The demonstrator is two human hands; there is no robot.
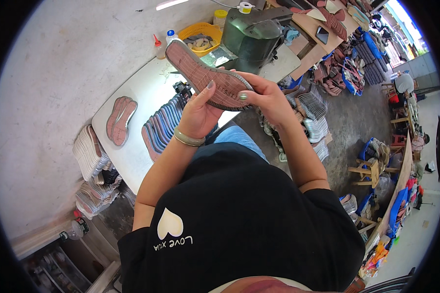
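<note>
A reddish-brown insole [193,67] with a pale crossing line pattern and a dark stitched-looking edge is held up over the table. My left hand [200,116] grips its near edge, thumb laid on the top face. Around the rounded end at the right, my right hand [271,99] is closed, with the thumb pressing on the surface and the fingers partly hidden behind. Below and left of my left hand, a row of overlapping insoles [162,128] lies on the white table [136,158]. A small group of reddish insoles [121,121] rests farther left.
A dark green machine [252,30] stands at the table's far end, beside a yellow basket [199,26] and a red-tipped bottle [159,49]. Stacked insoles [89,154] sit past the left edge. More piles [308,110] lie on the floor at right, near a wooden stool [371,171].
</note>
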